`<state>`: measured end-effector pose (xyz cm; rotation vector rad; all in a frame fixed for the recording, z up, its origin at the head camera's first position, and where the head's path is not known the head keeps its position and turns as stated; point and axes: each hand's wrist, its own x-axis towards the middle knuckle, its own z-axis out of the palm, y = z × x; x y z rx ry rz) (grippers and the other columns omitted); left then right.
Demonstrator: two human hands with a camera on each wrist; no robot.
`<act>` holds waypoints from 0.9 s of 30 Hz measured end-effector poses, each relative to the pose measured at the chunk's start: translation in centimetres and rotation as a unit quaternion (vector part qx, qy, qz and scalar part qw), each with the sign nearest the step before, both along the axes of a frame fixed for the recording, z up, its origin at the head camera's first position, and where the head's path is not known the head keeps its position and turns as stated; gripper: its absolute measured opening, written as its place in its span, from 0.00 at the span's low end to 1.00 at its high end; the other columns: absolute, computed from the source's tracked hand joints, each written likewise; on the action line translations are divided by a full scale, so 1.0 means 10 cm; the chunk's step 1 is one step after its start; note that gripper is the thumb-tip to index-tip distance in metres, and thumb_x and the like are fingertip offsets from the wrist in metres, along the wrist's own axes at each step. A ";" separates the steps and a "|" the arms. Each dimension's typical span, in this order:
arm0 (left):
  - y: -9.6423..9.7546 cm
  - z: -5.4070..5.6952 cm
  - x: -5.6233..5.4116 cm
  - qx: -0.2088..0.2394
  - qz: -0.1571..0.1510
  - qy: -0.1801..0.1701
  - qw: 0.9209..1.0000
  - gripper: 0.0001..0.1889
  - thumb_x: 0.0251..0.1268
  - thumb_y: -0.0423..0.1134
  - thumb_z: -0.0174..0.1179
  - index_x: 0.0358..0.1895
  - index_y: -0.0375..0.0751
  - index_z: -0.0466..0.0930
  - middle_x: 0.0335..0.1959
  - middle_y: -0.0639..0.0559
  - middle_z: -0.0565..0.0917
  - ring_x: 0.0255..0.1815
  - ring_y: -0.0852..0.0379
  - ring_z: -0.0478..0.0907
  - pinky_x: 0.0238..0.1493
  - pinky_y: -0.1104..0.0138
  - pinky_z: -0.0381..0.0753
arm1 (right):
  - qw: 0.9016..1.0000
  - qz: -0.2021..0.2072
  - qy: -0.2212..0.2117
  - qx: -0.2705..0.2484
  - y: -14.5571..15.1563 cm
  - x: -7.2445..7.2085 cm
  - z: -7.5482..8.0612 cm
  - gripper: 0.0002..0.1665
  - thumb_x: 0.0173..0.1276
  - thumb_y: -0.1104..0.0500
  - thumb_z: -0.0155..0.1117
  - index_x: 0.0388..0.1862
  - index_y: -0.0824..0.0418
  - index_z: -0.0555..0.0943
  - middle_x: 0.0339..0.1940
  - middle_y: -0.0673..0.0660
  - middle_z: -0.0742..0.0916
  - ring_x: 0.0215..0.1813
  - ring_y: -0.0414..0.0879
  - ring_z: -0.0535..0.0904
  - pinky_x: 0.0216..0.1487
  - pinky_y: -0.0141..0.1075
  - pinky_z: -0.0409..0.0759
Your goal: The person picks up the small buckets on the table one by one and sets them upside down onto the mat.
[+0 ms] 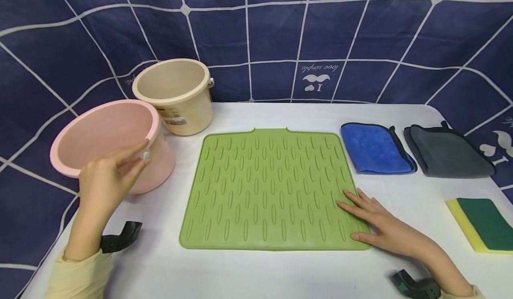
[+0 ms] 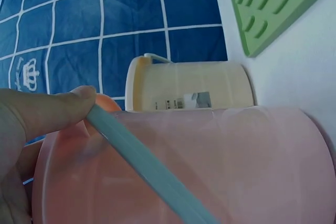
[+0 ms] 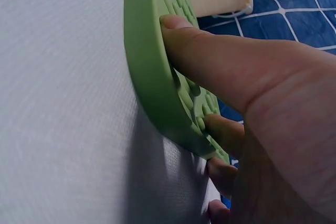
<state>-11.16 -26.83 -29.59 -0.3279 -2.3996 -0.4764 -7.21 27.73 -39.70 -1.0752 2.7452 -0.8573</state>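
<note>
Below, a smooth white tabletop (image 1: 256,272), bounded at the back by a dark blue backdrop (image 1: 272,31) crossed with white grid lines and printed with small white motifs and upside-down lettering. Toward the back left, a cream bucket (image 1: 196,112) with a sticker low on its wall, and, nearer and further left, a pink bucket (image 1: 162,167), wide at the rim. On the right, a folded blue cloth (image 1: 376,149), a folded dark grey cloth (image 1: 450,152) just beside it, and closer to the front, a yellow sponge (image 1: 482,225) with a dark green face.

In the middle of the tabletop, a green mat (image 1: 264,187): matt, nearly rectangular, rounded at the near corners, with a shallow tab on the far edge and staggered rows of narrow raised ribs. Resting over its near right corner, fingers spread and gripping nothing, the right hand (image 1: 376,221). Over at the pink bucket, pinched between thumb and fingers of the left hand (image 1: 106,174), a slim pale teal rod (image 2: 147,168), straight and smooth in the left wrist view, cut off by the frame; from the head, only a small pale tip at the fingertips. Impossible to tell whether touching the pink bucket.
</note>
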 end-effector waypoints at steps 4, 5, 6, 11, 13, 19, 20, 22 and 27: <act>0.01 0.02 0.06 0.029 0.004 0.013 0.999 0.20 0.43 0.29 0.73 0.46 0.40 0.85 0.37 0.43 0.85 0.26 0.51 0.79 0.23 0.65 0.63 | 1.000 0.000 -0.001 -0.001 0.00 0.00 0.01 0.42 0.60 0.53 0.68 0.72 0.55 0.62 0.73 0.63 0.58 0.72 0.62 0.42 0.66 0.28 0.30; 0.02 0.04 0.08 0.039 0.004 0.015 0.999 0.21 0.42 0.29 0.73 0.46 0.40 0.85 0.37 0.44 0.85 0.28 0.58 0.79 0.24 0.69 0.63 | 1.000 -0.001 -0.003 -0.002 0.00 0.00 0.01 0.42 0.60 0.53 0.68 0.72 0.55 0.62 0.73 0.63 0.57 0.72 0.62 0.42 0.66 0.28 0.30; 0.03 0.06 0.11 0.051 0.003 0.018 0.999 0.21 0.42 0.28 0.74 0.45 0.40 0.86 0.37 0.44 0.85 0.29 0.65 0.78 0.24 0.72 0.63 | 1.000 -0.001 -0.004 -0.002 0.00 0.00 0.01 0.42 0.60 0.53 0.68 0.72 0.55 0.62 0.73 0.63 0.57 0.72 0.62 0.41 0.66 0.28 0.30; 0.18 0.23 0.27 0.136 -0.035 0.010 0.990 0.23 0.39 0.22 0.73 0.45 0.39 0.85 0.38 0.55 0.85 0.36 0.80 0.74 0.34 0.85 0.68 | 1.000 -0.003 -0.006 -0.001 0.00 0.02 0.04 0.42 0.61 0.53 0.67 0.72 0.54 0.62 0.73 0.63 0.57 0.72 0.62 0.41 0.66 0.28 0.30; 0.26 0.31 0.33 0.171 -0.064 0.000 0.983 0.24 0.38 0.18 0.72 0.45 0.36 0.85 0.40 0.56 0.84 0.39 0.75 0.77 0.37 0.84 0.71 | 1.000 -0.005 -0.006 0.001 0.01 0.02 0.05 0.42 0.60 0.53 0.68 0.72 0.54 0.62 0.73 0.62 0.57 0.72 0.62 0.41 0.66 0.28 0.30; 0.43 0.55 0.43 0.317 -0.185 -0.045 0.929 0.24 0.38 0.11 0.65 0.46 0.24 0.80 0.43 0.38 0.83 0.42 0.59 0.82 0.38 0.77 0.77 | 0.999 -0.019 -0.039 0.018 0.01 0.02 0.13 0.40 0.62 0.49 0.66 0.72 0.50 0.63 0.73 0.60 0.58 0.71 0.66 0.43 0.69 0.46 0.40; 0.46 0.57 0.43 0.359 -0.213 -0.059 0.907 0.24 0.39 0.10 0.64 0.47 0.21 0.79 0.44 0.37 0.82 0.42 0.57 0.81 0.37 0.76 0.78 | 0.998 -0.024 -0.046 0.022 0.00 0.01 0.17 0.40 0.62 0.49 0.65 0.72 0.49 0.63 0.73 0.60 0.58 0.71 0.67 0.43 0.68 0.53 0.42; 0.50 0.60 0.42 0.429 -0.259 -0.087 0.861 0.23 0.41 0.09 0.62 0.48 0.18 0.76 0.44 0.36 0.82 0.43 0.54 0.81 0.38 0.74 0.78 | 0.998 -0.033 -0.053 0.025 -0.01 -0.03 0.26 0.40 0.62 0.49 0.66 0.72 0.48 0.62 0.73 0.59 0.58 0.71 0.67 0.43 0.64 0.63 0.46; 0.64 0.59 0.37 0.469 -0.345 -0.158 0.798 0.24 0.47 0.10 0.59 0.52 0.17 0.72 0.46 0.37 0.81 0.44 0.54 0.80 0.42 0.70 0.79 | 0.999 -0.043 0.030 -0.003 -0.16 -0.18 0.65 0.45 0.58 0.56 0.70 0.73 0.49 0.61 0.74 0.56 0.57 0.72 0.57 0.48 0.60 0.60 0.60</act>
